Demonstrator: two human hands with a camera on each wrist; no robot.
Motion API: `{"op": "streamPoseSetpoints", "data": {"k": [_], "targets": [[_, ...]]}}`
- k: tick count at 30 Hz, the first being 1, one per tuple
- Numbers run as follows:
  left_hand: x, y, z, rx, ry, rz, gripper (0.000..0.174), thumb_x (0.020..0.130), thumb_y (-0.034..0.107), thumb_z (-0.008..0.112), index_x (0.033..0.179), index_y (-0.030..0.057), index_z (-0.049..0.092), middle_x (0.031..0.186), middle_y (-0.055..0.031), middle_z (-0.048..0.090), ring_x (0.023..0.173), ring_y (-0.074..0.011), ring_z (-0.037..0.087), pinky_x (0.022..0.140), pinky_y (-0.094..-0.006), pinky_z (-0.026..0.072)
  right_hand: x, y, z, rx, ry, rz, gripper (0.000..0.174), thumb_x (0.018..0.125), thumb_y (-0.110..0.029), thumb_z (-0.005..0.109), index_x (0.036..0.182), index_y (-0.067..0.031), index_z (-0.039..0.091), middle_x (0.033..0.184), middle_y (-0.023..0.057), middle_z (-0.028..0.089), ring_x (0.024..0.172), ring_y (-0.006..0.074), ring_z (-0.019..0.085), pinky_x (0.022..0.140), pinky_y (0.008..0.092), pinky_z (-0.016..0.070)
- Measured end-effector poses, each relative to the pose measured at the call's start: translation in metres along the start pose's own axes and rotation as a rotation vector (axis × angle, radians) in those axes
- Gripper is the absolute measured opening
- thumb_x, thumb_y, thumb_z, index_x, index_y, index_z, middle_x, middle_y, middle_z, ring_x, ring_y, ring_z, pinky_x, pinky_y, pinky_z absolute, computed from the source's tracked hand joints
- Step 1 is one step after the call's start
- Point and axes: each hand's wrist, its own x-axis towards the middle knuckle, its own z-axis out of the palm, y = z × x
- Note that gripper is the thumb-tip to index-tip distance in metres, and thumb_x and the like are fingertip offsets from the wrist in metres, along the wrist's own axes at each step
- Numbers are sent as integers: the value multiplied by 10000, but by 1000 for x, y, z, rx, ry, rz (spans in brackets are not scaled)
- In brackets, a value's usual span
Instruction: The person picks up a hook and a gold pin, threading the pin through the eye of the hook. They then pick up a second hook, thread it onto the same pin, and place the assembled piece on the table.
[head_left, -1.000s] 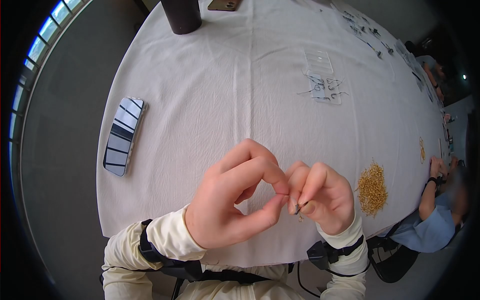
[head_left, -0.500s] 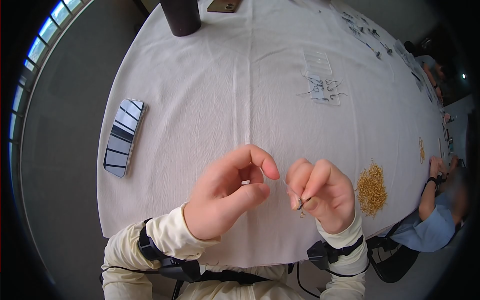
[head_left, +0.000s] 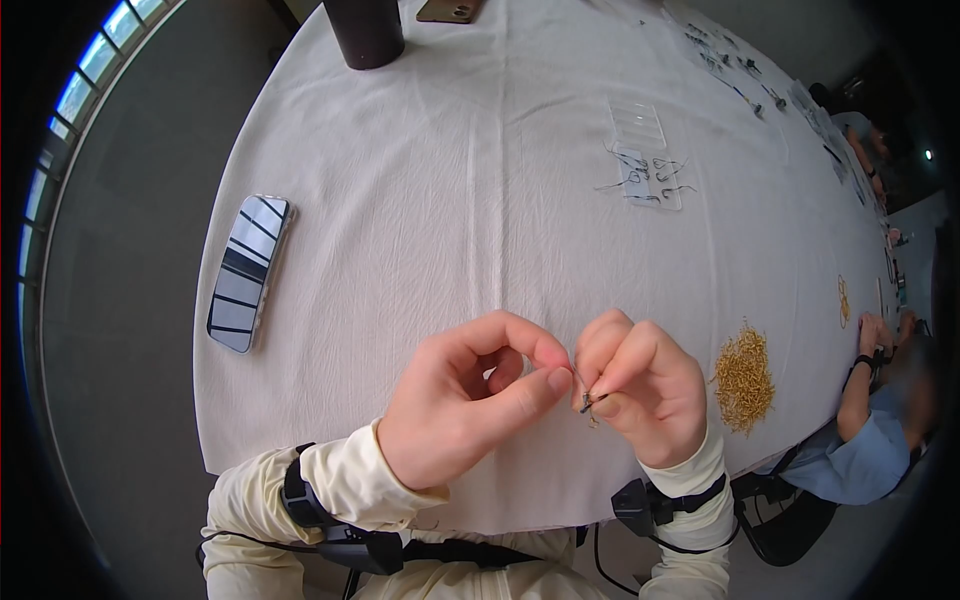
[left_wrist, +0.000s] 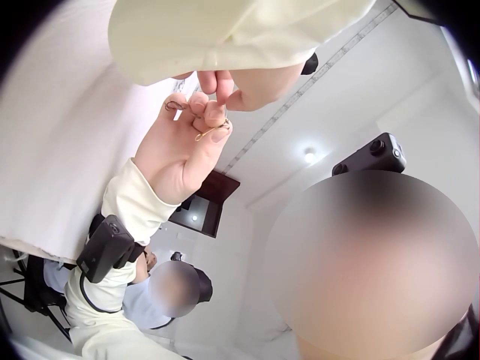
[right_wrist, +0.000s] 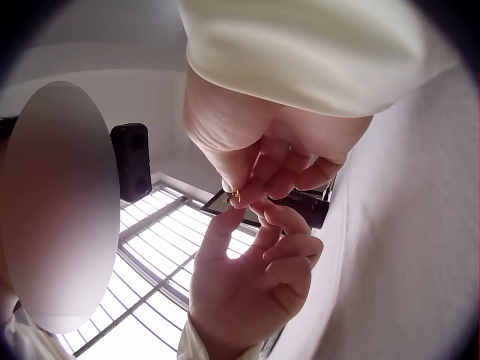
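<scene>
In the head view the right hand (head_left: 648, 392) pinches a small hook with a gold piece (head_left: 592, 422) between thumb and fingers. Close beside it, the left hand (head_left: 470, 395) holds thumb and index fingertip together on a thin line that runs to the hook. The left wrist view shows the right hand (left_wrist: 184, 146) with the gold piece (left_wrist: 202, 136) at its thumb tip and a dark loop by its other fingers. In the right wrist view both hands meet at the fingertips, the left hand (right_wrist: 251, 289) below.
A pile of gold pieces (head_left: 744, 378) lies right of the hands. Farther back is a clear case (head_left: 648, 180) with hooks. A phone (head_left: 248, 275) is at the left, a dark cup (head_left: 364, 32) and another phone (head_left: 448, 10) at the back. Another person (head_left: 860, 430) sits at the right.
The left hand first drew back from the right hand with its thumb and index finger apart, then returned and closed them on the line. The right hand keeps its pinch, moving slightly.
</scene>
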Motion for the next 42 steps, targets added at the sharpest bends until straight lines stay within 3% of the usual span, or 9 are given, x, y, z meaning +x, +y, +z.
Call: {"op": "streamPoseSetpoints", "data": {"k": [15,20,33,39,42], "targets": [[0,-4,0,-15,-45,23,52,940,53,621,989,41,608,990,-8,596,854,-68,516,734,-227,416,1,0,2,-30,12,17,165,900,81,601,958,-51,520,986,91,588,923,161,534,790,296,473],[1,-9,2,-123,-35,124,77,898,49,604,912,81,535,1002,-38,567,813,-67,476,695,-230,401,2,2,1,-73,-1,-10,176,891,89,602,960,-51,520,999,97,597,925,170,542,797,298,474],[0,-7,5,-190,-22,78,136,837,-7,569,871,96,487,959,-50,576,773,-73,478,624,-223,386,2,1,3,-255,11,-30,224,833,106,636,930,-61,521,950,84,638,901,220,574,808,338,481],[1,-4,7,-153,9,133,151,830,-24,540,918,83,480,930,-42,535,823,-106,477,743,-262,406,2,0,2,-307,5,-44,224,826,100,645,922,-62,524,950,87,647,906,226,578,811,347,484],[1,-3,-1,-11,-84,228,121,844,-22,524,926,66,509,940,-49,523,866,-127,480,797,-280,398,2,0,3,-300,15,-30,221,825,102,640,924,-60,526,952,89,651,911,229,581,815,347,486]]}}
